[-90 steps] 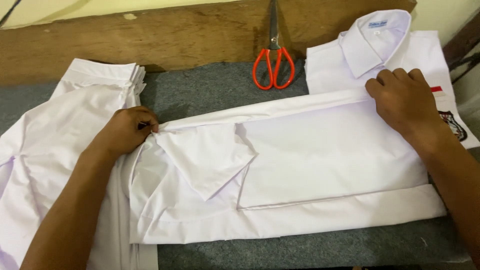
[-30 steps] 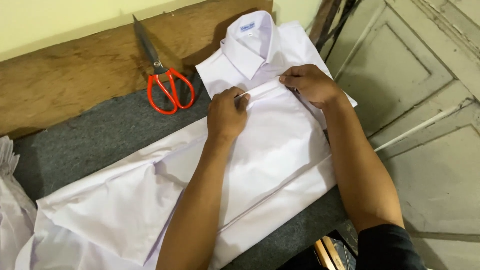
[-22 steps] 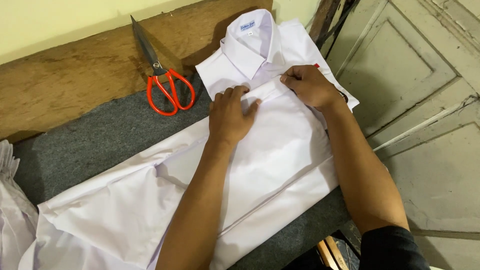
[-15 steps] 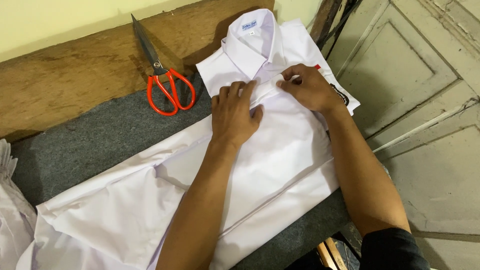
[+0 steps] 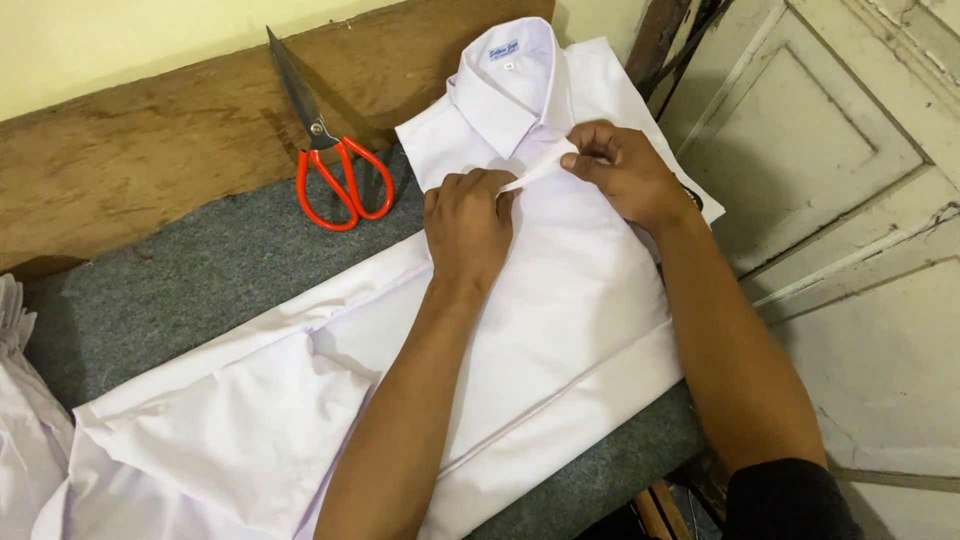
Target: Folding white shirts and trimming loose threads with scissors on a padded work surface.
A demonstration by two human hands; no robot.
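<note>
Head view, both hands (image 5: 540, 200) pinching white shirt (image 5: 560, 330), red scissors (image 5: 335, 170) beside

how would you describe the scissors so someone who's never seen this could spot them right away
Start at the grey felt-covered table and follow its far edge to the brown wooden board. The scissors lie there, left of the white shirt's collar. Their bright orange-red handle loops are the only vivid colour around.

Scissors with red-orange handles (image 5: 335, 170) lie in the upper middle-left of the frame, blades pointing up and left, resting partly on a brown wooden board (image 5: 150, 150) and partly on a grey felt-like mat (image 5: 200, 290). A pale yellow wall (image 5: 120, 40) fills the top left. A worn, cream panelled door (image 5: 850, 200) occupies the right side. More white fabric (image 5: 20, 400) sits at the far left edge.
</note>
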